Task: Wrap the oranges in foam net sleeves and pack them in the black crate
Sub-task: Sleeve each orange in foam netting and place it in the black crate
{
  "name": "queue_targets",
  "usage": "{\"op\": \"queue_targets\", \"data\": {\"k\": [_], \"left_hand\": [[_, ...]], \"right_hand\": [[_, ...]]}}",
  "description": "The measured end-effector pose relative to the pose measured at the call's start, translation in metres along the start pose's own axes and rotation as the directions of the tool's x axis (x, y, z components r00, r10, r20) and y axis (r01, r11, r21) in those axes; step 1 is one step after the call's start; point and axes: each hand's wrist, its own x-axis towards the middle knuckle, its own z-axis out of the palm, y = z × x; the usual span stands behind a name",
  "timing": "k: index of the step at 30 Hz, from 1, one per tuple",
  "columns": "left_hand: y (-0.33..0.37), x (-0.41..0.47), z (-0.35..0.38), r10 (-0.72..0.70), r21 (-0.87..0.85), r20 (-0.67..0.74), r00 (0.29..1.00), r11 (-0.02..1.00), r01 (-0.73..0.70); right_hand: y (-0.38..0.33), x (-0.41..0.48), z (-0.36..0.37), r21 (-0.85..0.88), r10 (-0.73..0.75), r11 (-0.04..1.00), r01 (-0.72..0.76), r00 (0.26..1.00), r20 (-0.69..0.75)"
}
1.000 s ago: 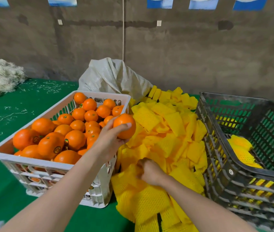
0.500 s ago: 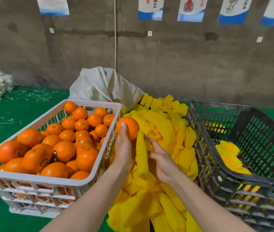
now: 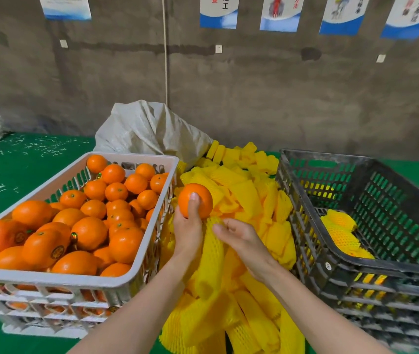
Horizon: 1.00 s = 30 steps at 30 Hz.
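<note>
Our left hand (image 3: 188, 232) grips one orange (image 3: 199, 198) and holds it up in the gap between the two crates, above the pile of yellow sleeves (image 3: 249, 198). The thumb lies flat on the near face of the fruit, its tip close to the middle. The other fingers curl round the far and lower side, so we see little of them. The orange sits at the fingertips rather than deep in the palm, and most of its upper half shows.

Just below the orange, a foam net sleeve (image 3: 211, 254) stands nearly upright, its upper end close under the fruit and between our two hands. Our right hand (image 3: 241, 238) pinches that upper end. The thumb tip rests on the near edge, and the fingers are lightly curled just behind and to the right. The sleeve's lower end hangs down to the pile. The orange is not inside the sleeve.

To the left, the white crate (image 3: 80, 281) is heaped with bare oranges (image 3: 88, 233). To the right, the black crate (image 3: 331, 264) holds a few wrapped oranges (image 3: 341, 233) against its far right side. Both crates stand on the green table (image 3: 24, 164). A pale sack (image 3: 149, 131) slumps behind the pile.
</note>
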Motion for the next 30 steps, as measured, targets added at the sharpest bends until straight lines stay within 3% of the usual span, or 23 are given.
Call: {"op": "queue_targets", "data": {"k": [2,5,10,16,23,26,28,30], "left_hand": [[-0.001,-0.001,-0.003,-0.021,-0.033,0.074,0.997,0.999,0.024],[-0.006,-0.003,-0.007,-0.121,-0.092,0.178,0.977,0.986,0.139],[-0.004,-0.006,-0.012,-0.257,-0.215,0.363,0.895,0.912,0.349],[0.001,-0.005,-0.006,-0.382,-0.315,0.384,0.841,0.802,0.508],[0.002,-0.008,0.0,-0.289,-0.296,0.494,0.82,0.831,0.471],[0.004,-0.013,0.003,-0.271,-0.177,0.561,0.782,0.884,0.433],[0.001,-0.016,0.005,-0.258,-0.069,0.526,0.81,0.937,0.344],[-0.004,-0.017,0.006,-0.233,-0.077,0.437,0.869,0.953,0.294]], "right_hand": [[-0.004,-0.001,-0.001,-0.073,-0.077,0.994,0.077,0.997,0.007],[-0.018,0.003,-0.008,-0.01,-0.132,0.991,0.132,0.989,-0.059],[-0.041,0.01,-0.024,-0.182,-0.16,0.966,0.187,0.976,0.15],[-0.038,0.01,-0.033,-0.248,-0.102,0.954,0.167,0.962,0.254],[-0.024,0.018,-0.037,-0.405,-0.241,0.894,0.191,0.968,-0.074],[-0.016,0.016,-0.035,-0.426,-0.258,0.894,0.136,0.935,-0.245],[-0.014,0.014,-0.032,-0.409,-0.259,0.905,0.117,0.914,-0.312],[-0.013,0.012,-0.026,-0.398,-0.25,0.913,0.092,0.896,-0.366]]}}
